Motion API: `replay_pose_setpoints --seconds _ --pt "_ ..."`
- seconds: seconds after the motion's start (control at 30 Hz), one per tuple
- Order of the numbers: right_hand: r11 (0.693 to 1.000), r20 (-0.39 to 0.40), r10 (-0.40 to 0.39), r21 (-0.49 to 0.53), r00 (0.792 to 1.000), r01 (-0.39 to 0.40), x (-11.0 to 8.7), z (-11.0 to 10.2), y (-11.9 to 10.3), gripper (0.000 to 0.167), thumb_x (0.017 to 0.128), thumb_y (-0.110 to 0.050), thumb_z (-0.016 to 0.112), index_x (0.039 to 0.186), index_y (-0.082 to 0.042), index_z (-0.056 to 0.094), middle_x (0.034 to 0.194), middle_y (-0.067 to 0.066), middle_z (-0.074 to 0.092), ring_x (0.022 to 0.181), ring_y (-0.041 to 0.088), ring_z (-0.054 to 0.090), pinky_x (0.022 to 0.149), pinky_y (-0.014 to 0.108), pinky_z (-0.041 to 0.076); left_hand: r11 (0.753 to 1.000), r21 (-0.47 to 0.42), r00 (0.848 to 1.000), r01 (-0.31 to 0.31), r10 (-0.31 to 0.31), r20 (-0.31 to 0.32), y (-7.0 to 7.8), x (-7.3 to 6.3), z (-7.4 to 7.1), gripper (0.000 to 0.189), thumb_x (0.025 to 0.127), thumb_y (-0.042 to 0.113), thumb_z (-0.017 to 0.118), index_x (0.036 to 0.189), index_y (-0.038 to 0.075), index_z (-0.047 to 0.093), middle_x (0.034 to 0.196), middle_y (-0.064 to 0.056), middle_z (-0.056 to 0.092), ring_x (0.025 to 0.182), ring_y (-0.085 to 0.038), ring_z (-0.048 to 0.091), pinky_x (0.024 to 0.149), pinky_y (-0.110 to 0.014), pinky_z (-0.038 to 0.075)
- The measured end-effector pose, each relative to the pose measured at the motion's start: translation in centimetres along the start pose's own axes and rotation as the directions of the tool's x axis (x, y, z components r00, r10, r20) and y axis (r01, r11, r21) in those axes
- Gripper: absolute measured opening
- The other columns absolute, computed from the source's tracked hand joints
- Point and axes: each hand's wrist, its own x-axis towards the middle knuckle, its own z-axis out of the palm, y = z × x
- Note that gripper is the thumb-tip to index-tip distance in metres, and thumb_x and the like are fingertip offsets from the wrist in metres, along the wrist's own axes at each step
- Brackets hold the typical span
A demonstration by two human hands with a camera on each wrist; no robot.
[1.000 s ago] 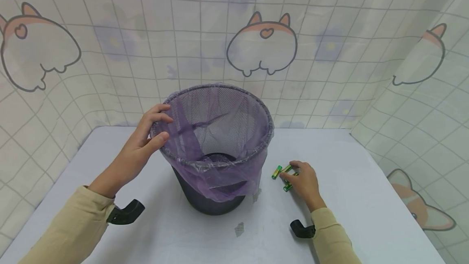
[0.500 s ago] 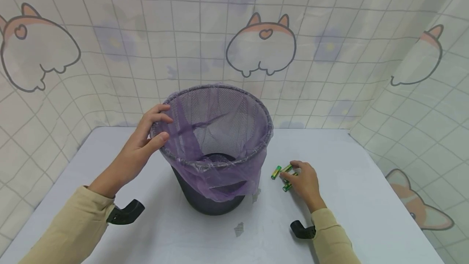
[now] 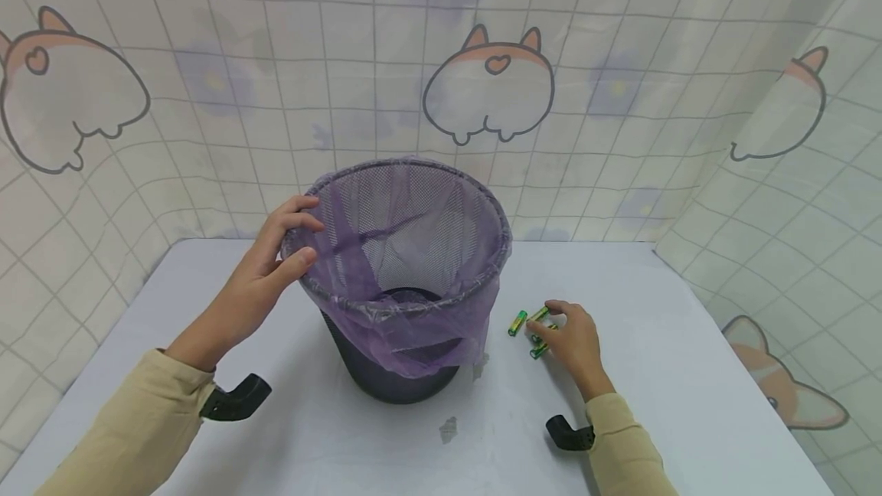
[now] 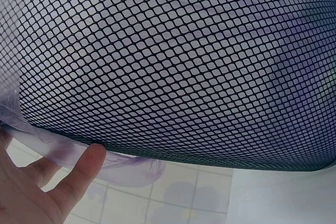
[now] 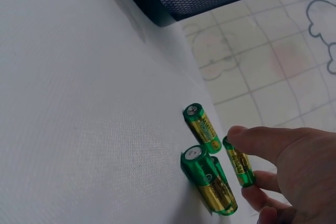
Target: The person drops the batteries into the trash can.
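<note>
no real change in past second: right hand (image 3: 573, 339) pinches battery (image 5: 238, 162) end to end, beside three other batteries (image 5: 202, 127) on table (image 3: 634, 312), grasp seemingly set; left hand (image 3: 262, 262) curls over bin rim (image 3: 406, 309).

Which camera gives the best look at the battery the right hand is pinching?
The right wrist view: it shows the battery close up, pinched in the right hand. The head view shows it only small; the left wrist view mostly shows the mesh bin, no battery discernible.

head view swung slightly right, batteries (image 3: 517, 323) appear further left
</note>
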Motion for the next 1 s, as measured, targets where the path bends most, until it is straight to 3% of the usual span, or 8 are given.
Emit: replay_pose_setpoints --seconds 0.4,0.7,1.0 --pt "1.000 -0.012 -0.010 0.018 1.000 0.010 -0.4 -0.4 -0.6 0.056 0.083 -0.029 0.074 0.130 -0.003 0.057 0.125 0.021 0.059 0.125 0.039 0.048 0.104 0.054 0.040 1.000 0.012 1.000 -0.011 0.011 -0.010 0.2 0.0 0.0 0.030 0.099 0.012 0.043 0.128 0.004 0.040 0.157 0.003 0.021 0.147 -0.026 0.016 0.100 -0.075 0.031" --pt "0.999 -0.026 -0.021 0.027 0.999 0.022 -0.9 -0.7 -1.2 0.054 0.084 -0.031 0.073 0.130 -0.005 0.057 0.125 0.018 0.059 0.109 0.034 0.054 0.091 0.050 0.046 1.000 0.006 1.000 -0.010 0.010 -0.007 0.2 0.0 0.0 0.031 0.099 0.012 0.043 0.128 0.002 0.039 0.157 0.004 0.021 0.146 -0.025 0.017 0.101 -0.073 0.031" --pt "0.999 -0.035 -0.013 0.035 0.999 0.014 -1.4 -0.9 -1.6 0.054 0.084 -0.032 0.073 0.130 -0.008 0.058 0.126 0.014 0.059 0.103 0.030 0.054 0.082 0.041 0.045 1.000 0.010 1.000 -0.007 0.007 -0.009 0.2 0.0 0.0 0.030 0.099 0.012 0.043 0.128 0.004 0.040 0.157 0.003 0.021 0.147 -0.025 0.016 0.100 -0.075 0.030"
